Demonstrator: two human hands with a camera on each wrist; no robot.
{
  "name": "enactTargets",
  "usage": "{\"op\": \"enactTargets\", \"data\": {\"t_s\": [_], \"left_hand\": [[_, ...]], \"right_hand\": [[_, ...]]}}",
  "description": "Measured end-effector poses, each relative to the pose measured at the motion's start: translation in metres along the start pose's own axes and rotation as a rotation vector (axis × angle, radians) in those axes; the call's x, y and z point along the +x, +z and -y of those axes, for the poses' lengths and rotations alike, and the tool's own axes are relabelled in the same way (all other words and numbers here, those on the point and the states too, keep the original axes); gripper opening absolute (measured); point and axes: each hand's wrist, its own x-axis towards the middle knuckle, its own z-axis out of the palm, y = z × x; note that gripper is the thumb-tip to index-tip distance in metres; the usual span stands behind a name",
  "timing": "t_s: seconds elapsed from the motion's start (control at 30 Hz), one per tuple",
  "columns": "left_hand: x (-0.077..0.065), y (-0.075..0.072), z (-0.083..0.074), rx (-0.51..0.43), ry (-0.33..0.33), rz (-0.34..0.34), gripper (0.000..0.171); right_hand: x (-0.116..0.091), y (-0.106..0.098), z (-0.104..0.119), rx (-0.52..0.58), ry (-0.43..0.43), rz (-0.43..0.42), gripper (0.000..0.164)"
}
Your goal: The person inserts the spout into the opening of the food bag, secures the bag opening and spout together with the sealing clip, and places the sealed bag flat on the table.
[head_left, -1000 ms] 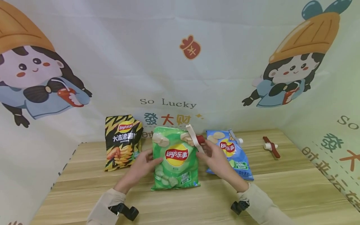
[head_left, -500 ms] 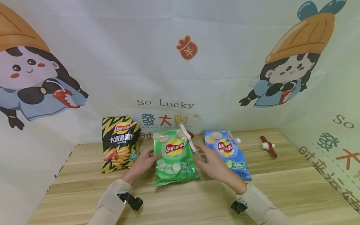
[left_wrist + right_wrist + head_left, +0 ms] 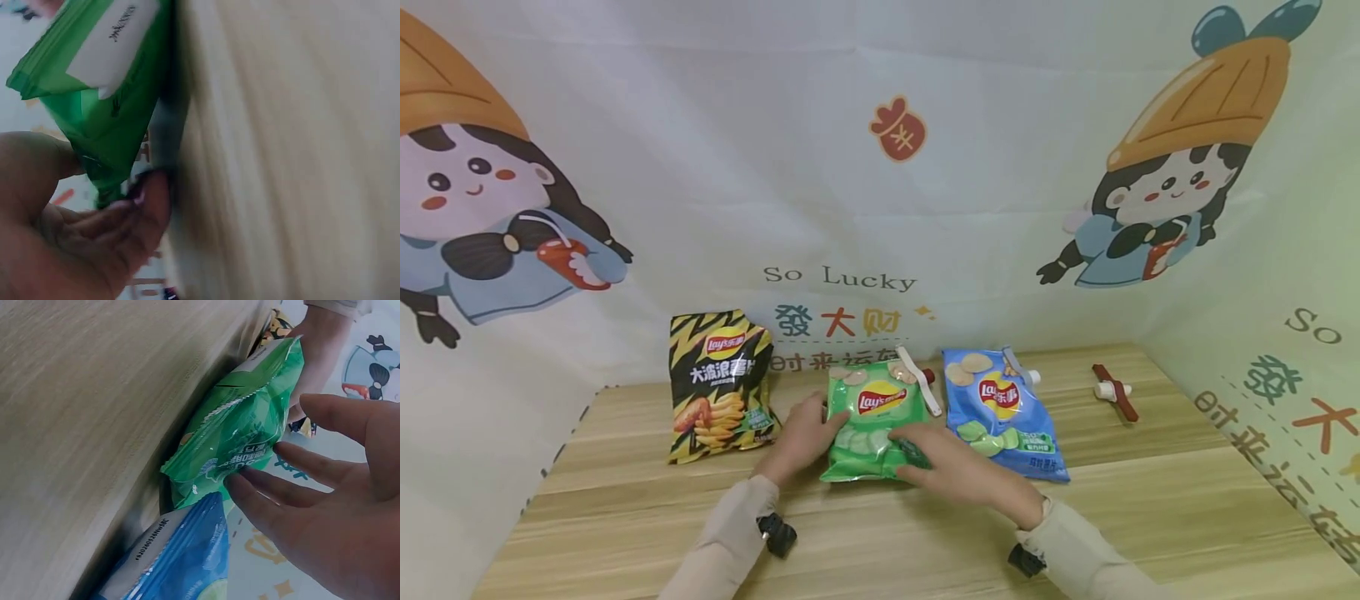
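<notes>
A green Lay's potato chip bag leans back at the middle of the table. Across its upper right corner sits a white bag clip with a red cap. My left hand grips the bag's left edge, thumb in front and fingers behind; the left wrist view shows the green bag narrowing between them. At the lower right front, my right hand touches the bag with spread, relaxed fingers. The right wrist view has those fingertips against the printed front.
To the right lies a blue chip bag with a grey clip and white cap. A black and yellow chip bag leans at the left. Farther right on the wooden table is a red clip with a white cap. Printed cloth hangs behind.
The green bag has gone back toward the cloth and tilted away. My right hand has left the clip's cap and come down to the bag's lower front. My left hand stays on the left edge.
</notes>
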Motion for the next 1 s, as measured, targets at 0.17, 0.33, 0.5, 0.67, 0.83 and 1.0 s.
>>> {"op": "enactTargets", "data": {"t_s": [0.17, 0.33, 0.5, 0.67, 0.83, 1.0], "left_hand": [[-0.014, -0.011, -0.012, 0.191, 0.038, -0.119, 0.043], [-0.027, -0.035, -0.018, 0.268, 0.165, -0.304, 0.028], [-0.039, -0.068, -0.014, 0.243, 0.274, -0.476, 0.014], [-0.047, -0.1, 0.0, 0.192, 0.291, -0.565, 0.012], [-0.057, -0.124, 0.019, 0.135, 0.186, -0.553, 0.021], [-0.063, -0.141, 0.046, 0.106, 0.057, -0.492, 0.04]], "right_hand": [[0.003, 0.001, 0.006, -0.058, -0.06, -0.092, 0.035], [0.008, 0.0, 0.019, -0.066, -0.113, -0.173, 0.029], [0.02, 0.003, 0.031, -0.032, -0.133, -0.179, 0.029], [0.035, 0.008, 0.041, 0.052, -0.12, -0.142, 0.03], [0.053, 0.015, 0.053, 0.161, -0.108, -0.063, 0.034], [0.073, 0.024, 0.064, 0.208, -0.069, 0.019, 0.046]]}}
